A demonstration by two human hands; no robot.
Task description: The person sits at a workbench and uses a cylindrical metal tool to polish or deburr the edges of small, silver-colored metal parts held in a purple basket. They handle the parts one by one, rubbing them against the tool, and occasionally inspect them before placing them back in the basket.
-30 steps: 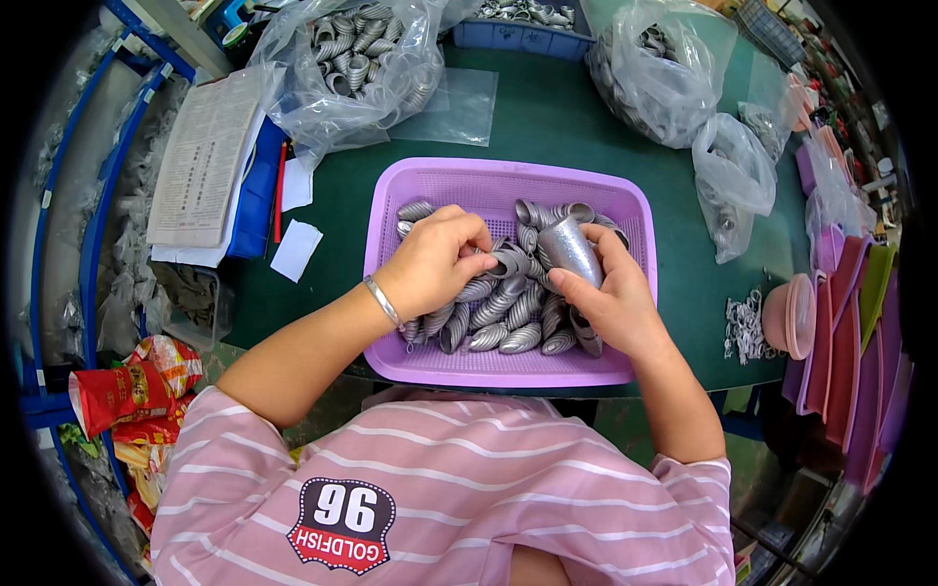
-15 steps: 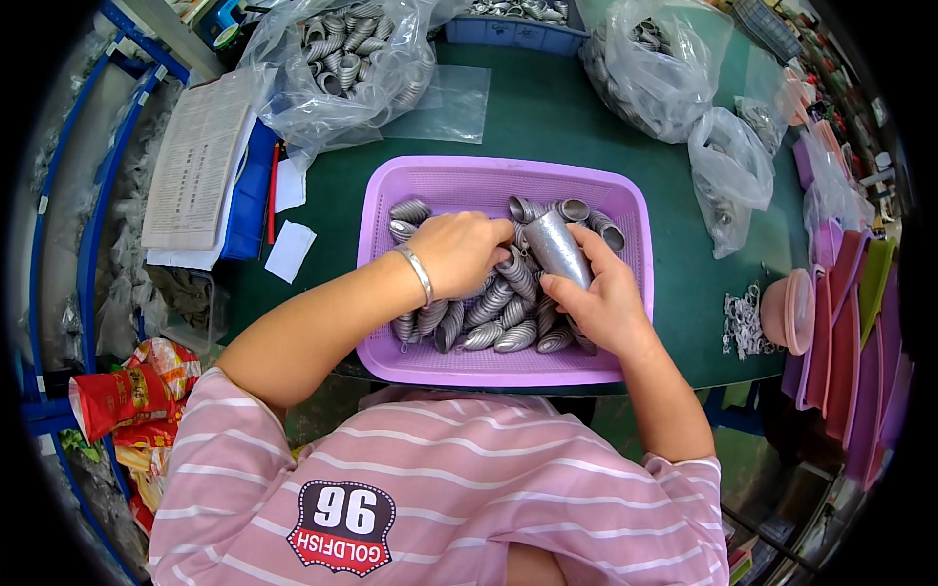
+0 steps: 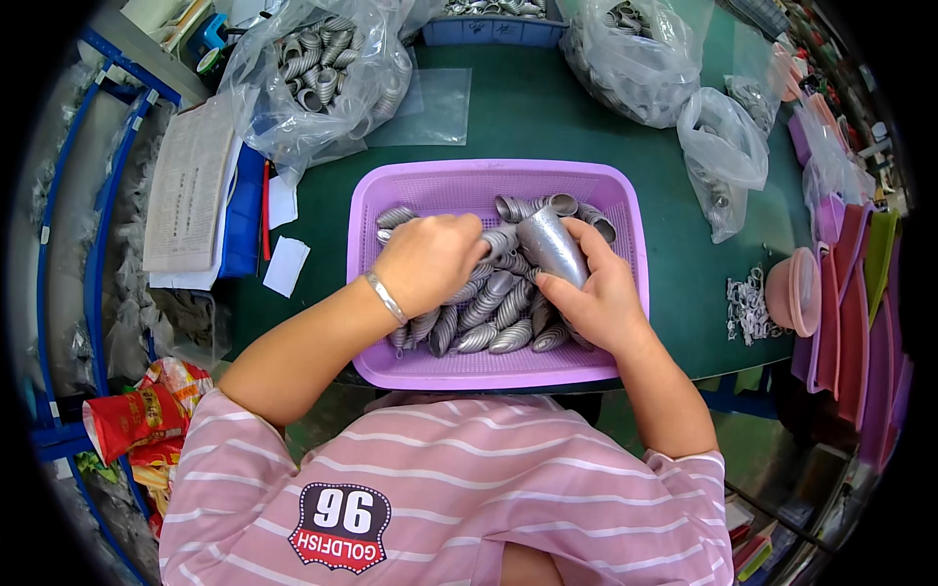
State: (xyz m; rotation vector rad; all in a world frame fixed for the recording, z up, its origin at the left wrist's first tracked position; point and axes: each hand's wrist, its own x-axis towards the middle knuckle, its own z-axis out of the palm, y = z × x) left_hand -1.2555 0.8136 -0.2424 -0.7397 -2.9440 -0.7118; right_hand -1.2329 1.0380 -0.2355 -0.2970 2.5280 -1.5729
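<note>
Green tabletop stretches beside blue-framed shelving as a person works over a lilac plastic basket heaped with ribbed, silver-grey tubular pieces. Above the heap, the left hand, fingers curled closed, pinches one ribbed piece; the right hand is wrapped partway round a smooth, speckled metallic cylinder. Beyond, a clear bag and blue tray hold more metal parts.

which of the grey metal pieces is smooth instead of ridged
The grey cylinder held in the right hand: its side is smooth, while the pieces lying in the purple basket have ridged sides.
</note>
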